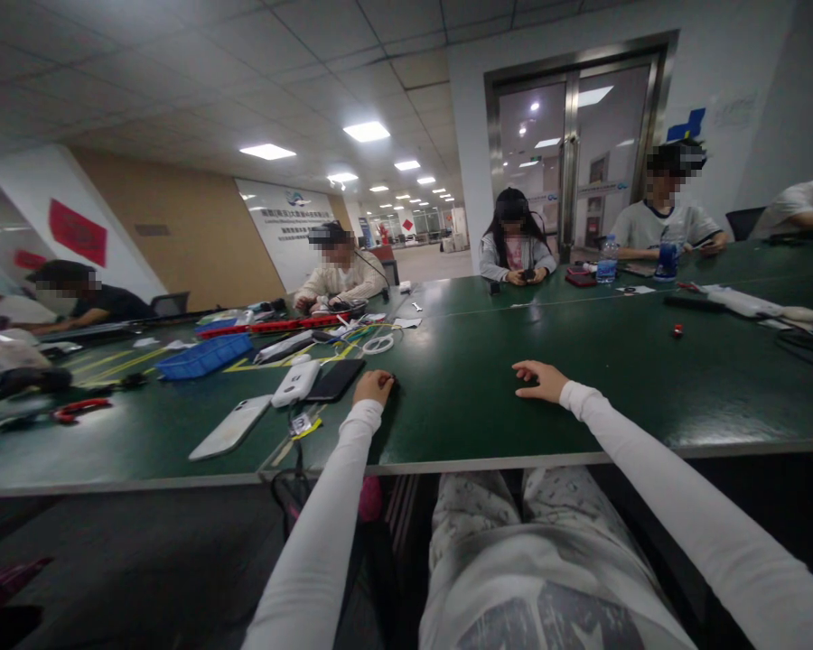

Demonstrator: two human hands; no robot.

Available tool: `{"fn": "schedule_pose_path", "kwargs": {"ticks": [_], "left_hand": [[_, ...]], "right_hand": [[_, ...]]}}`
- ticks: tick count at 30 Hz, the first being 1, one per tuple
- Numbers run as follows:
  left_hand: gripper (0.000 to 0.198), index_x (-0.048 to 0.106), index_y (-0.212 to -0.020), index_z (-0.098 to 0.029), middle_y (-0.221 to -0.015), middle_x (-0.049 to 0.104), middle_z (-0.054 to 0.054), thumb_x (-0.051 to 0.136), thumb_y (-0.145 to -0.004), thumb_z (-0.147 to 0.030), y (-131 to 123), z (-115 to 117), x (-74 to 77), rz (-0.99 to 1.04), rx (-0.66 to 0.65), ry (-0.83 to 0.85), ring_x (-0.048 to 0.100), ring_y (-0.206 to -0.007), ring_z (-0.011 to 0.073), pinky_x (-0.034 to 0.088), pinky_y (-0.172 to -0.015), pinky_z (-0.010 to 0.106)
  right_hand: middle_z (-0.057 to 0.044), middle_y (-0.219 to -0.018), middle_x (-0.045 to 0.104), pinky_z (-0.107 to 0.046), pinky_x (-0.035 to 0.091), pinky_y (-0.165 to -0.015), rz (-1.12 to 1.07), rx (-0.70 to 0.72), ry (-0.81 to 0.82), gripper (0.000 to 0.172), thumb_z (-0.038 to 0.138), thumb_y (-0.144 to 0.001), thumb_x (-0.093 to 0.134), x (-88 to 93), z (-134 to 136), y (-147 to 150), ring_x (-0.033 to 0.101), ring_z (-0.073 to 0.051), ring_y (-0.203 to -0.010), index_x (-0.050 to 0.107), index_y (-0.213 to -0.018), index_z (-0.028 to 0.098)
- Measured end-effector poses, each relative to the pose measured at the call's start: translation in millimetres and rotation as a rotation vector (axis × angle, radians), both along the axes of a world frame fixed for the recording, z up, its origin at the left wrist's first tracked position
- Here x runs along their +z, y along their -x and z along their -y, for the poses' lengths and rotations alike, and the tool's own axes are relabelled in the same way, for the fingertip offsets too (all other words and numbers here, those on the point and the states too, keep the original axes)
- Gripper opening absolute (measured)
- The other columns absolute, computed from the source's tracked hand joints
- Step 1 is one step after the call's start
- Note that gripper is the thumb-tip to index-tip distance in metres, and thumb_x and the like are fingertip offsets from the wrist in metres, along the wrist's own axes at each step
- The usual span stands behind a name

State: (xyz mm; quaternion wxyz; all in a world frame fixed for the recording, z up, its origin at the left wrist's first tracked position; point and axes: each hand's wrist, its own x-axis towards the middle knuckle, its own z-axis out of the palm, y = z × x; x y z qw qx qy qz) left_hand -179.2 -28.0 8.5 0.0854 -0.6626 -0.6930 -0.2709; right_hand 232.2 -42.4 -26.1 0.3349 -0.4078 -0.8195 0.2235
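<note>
My left hand (374, 387) rests on the green table (461, 415) with its fingers curled together. A small dark thing shows at its fingertips, too small to name. Just left of that hand lies a flat black rectangular object (337, 380), with a white rounded device (296, 380) beside it. Nearer the front edge is a white smartphone (231, 428), back side up. My right hand (542, 382) is held at or just above the tabletop, thumb and fingers apart, with nothing between them.
A blue tray (204, 356), a coiled white cable (378, 344) and red tools (81, 411) lie to the left. A small red object (677, 331) sits on the right. Bottles (607, 260) stand at the far side, where several people sit. The table's front edge (488, 463) runs before my lap.
</note>
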Motion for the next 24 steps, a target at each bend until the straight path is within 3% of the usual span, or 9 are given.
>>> {"fn": "schedule_pose_path", "kwargs": {"ticks": [14, 18, 24], "left_hand": [[0.019, 0.058, -0.086, -0.019, -0.082, 0.052, 0.002, 0.052, -0.069, -0.025, -214.2, 2.6, -14.3, 0.087, -0.663, 0.009, 0.05, -0.073, 0.0107, 0.043, -0.071, 0.027], [0.017, 0.057, -0.083, -0.017, -0.08, 0.052, 0.003, 0.053, -0.068, -0.023, -241.9, 4.1, -15.9, 0.091, -0.736, -0.014, 0.05, -0.073, 0.0115, 0.043, -0.071, 0.027], [0.018, 0.057, -0.083, -0.017, -0.078, 0.052, 0.002, 0.055, -0.065, -0.021, -246.3, 4.6, -15.7, 0.119, -0.731, -0.01, 0.051, -0.072, 0.0115, 0.044, -0.071, 0.028]], "right_hand": [[-0.007, -0.094, 0.054, -0.032, 0.042, -0.074, 0.024, -0.023, 0.003, 0.069, 0.042, -0.053, 0.066, 9.7, -0.1, 1.7, 0.051, -0.016, -0.08, 0.044, -0.112, 0.015], [-0.009, -0.099, 0.052, -0.033, 0.041, -0.074, 0.018, -0.026, -0.034, 0.072, 0.043, -0.049, 0.068, 11.0, -1.1, 2.9, 0.051, -0.018, -0.083, 0.044, -0.112, 0.014], [-0.008, -0.098, 0.051, -0.033, 0.039, -0.075, 0.039, -0.029, -0.052, 0.069, 0.042, -0.048, 0.07, 10.0, -4.0, 2.0, 0.05, -0.019, -0.085, 0.047, -0.108, 0.017]]}}
